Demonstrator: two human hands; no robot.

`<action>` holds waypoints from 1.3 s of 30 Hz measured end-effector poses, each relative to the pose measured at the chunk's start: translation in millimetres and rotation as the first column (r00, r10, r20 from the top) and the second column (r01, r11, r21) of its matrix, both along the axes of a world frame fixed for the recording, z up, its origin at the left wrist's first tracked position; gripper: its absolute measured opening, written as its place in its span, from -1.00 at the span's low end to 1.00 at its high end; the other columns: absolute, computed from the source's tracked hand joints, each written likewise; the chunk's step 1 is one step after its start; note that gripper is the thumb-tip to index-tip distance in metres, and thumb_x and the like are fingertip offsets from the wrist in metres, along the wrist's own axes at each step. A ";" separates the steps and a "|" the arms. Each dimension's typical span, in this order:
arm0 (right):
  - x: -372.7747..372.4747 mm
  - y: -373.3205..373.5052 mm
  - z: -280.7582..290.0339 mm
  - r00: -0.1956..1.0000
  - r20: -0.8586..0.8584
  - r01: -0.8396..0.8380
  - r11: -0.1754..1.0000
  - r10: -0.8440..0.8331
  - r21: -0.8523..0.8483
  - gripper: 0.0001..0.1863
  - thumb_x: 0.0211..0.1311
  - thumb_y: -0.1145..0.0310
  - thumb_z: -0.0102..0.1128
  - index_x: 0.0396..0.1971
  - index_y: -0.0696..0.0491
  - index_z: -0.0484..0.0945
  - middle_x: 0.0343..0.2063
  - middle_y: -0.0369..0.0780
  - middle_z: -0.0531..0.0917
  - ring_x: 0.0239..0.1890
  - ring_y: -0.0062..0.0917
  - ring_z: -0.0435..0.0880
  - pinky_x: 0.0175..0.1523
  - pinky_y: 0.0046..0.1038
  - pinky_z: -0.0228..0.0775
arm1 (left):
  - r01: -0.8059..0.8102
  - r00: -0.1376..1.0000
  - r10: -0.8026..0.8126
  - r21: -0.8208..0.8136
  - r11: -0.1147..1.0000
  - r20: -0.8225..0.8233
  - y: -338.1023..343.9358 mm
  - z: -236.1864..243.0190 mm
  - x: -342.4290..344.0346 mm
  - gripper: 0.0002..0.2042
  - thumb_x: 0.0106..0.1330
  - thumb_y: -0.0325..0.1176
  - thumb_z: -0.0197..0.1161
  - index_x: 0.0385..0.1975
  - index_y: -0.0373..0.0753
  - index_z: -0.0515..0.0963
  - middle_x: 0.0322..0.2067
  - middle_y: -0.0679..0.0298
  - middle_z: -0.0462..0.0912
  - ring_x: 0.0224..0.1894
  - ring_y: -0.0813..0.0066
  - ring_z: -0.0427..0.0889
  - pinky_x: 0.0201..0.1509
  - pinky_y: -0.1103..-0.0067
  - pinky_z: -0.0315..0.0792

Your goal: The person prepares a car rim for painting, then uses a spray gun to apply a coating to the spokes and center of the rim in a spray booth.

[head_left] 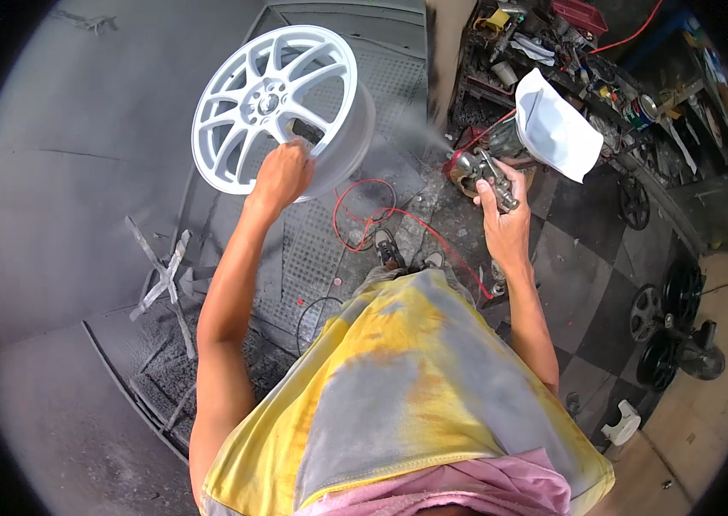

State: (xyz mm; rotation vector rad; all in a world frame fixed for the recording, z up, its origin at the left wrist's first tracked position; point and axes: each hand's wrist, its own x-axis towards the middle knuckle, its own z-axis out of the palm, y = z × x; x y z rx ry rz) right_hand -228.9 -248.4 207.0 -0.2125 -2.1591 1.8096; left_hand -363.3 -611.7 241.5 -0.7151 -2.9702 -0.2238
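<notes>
My left hand [285,175] is closed at the lower right edge of a white alloy wheel [218,76], gripping it while its spoked face is tilted up toward me. Behind the knuckles, the exact point of contact is hidden. In my right hand [506,215] is a metal spray gun [470,169], its nozzle facing left toward the wheel. A pale mist spreads from the nozzle across the gap to the wheel. Just beyond the gun is a white cup-shaped piece [557,125]; whether it joins the gun I cannot tell.
A red air hose [433,221] loops over the floor by my feet. At left stands a white-crusted cross-shaped stand [162,275]. Cluttered shelves [544,52] line the far right. Dark wheels [646,311] and a white stool [622,423] lie to the right.
</notes>
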 end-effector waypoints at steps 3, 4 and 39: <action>7.4 -9.9 -0.5 0.996 0.057 -0.073 0.997 0.074 -0.012 -0.58 0.50 0.30 0.29 0.24 0.09 0.49 -0.33 -0.27 0.67 -0.30 -0.63 0.63 -0.12 -0.48 0.52 | -0.021 0.999 0.020 -0.060 0.998 -0.031 -16.4 0.7 13.0 -0.73 0.38 -0.34 0.27 -0.45 -0.46 0.66 -0.30 -0.12 0.68 -0.22 -0.22 0.71 -0.09 0.09 0.57; 13.0 -15.9 0.4 0.990 0.081 -0.119 0.993 0.119 -0.008 -0.59 0.50 0.30 0.29 0.24 0.10 0.49 -0.31 -0.26 0.69 -0.29 -0.62 0.65 -0.12 -0.47 0.52 | -0.029 0.999 0.027 -0.076 0.997 -0.036 -22.0 1.8 16.4 -0.70 0.38 -0.32 0.27 -0.49 -0.47 0.65 -0.31 -0.13 0.67 -0.23 -0.22 0.72 -0.12 0.09 0.59; -1.1 -13.3 -1.8 0.991 0.125 -0.059 0.994 0.048 0.091 -0.59 0.48 0.27 0.31 0.22 0.07 0.52 -0.20 -0.17 0.75 -0.20 -0.50 0.69 -0.03 -0.39 0.53 | -0.488 0.862 0.503 -0.169 0.857 0.060 -166.8 -0.8 -61.5 -0.61 0.33 -0.08 0.34 -0.37 -0.39 0.75 -0.31 -0.25 0.74 -0.11 -0.21 0.75 0.04 0.14 0.61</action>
